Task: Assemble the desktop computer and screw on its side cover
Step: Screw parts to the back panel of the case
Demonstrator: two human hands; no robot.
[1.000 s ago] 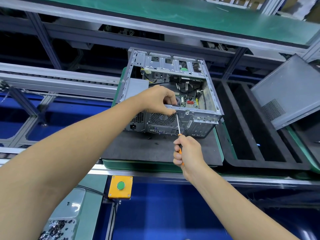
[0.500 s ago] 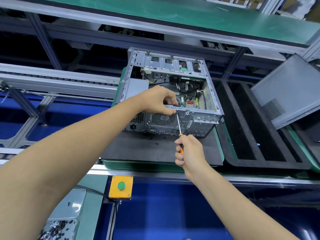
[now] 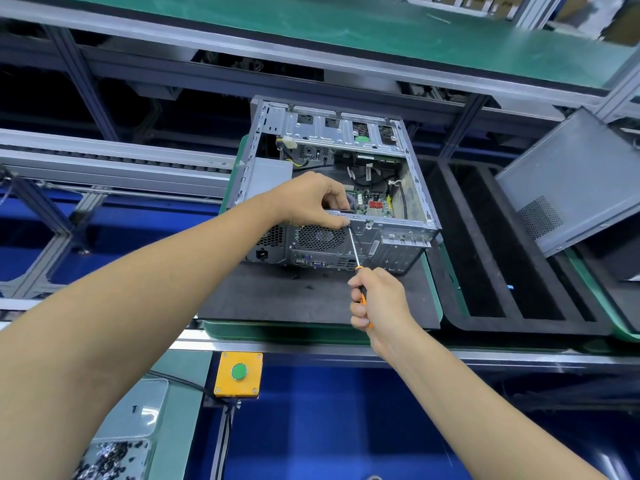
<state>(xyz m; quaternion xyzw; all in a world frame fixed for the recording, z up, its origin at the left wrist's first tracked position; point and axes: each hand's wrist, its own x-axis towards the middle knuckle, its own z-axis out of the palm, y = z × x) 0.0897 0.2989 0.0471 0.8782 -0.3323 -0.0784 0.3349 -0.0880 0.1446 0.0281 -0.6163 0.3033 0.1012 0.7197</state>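
An open grey desktop computer case (image 3: 408, 233) lies on a black foam pad, its rear panel facing me and the motherboard visible inside. My left hand (image 3: 311, 200) grips the case's near top edge, fingers curled over the rim and thumb under it. My right hand (image 3: 379, 299) is closed on an orange-handled screwdriver (image 3: 354, 249), whose thin shaft slants up to a point on the rear rim just right of my left thumb. The grey side cover (image 3: 571, 178) leans tilted at the far right, apart from the case.
The foam pad (image 3: 277, 299) rests on a green tray. A black foam insert with long slots (image 3: 485, 265) sits to the right. A yellow box with a green button (image 3: 239, 372) is below the conveyor edge. A bin of screws (image 3: 110, 459) lies at bottom left.
My right hand has shifted very slightly on the screwdriver handle. The left hand and the case stay where they were.
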